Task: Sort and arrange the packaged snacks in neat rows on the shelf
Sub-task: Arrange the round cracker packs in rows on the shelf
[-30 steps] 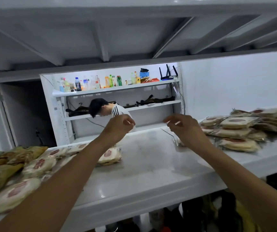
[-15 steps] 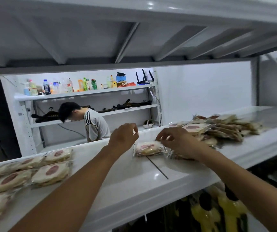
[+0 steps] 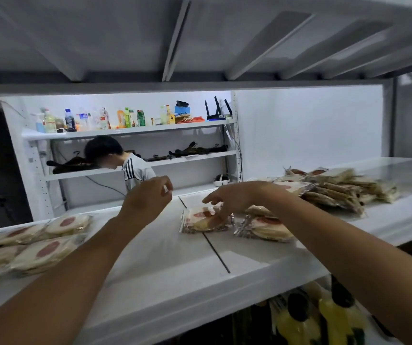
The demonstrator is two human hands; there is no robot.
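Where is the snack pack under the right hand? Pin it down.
Head view, mid-shelf: the snack pack lies across the dark seam, under the right hand, just left of a second pack.

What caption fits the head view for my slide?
Right hand touches a snack packet on the white shelf; left hand hovers left of it, fingers curled.

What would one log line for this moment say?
right hand: touching snack packet | left hand: raised above shelf, curled
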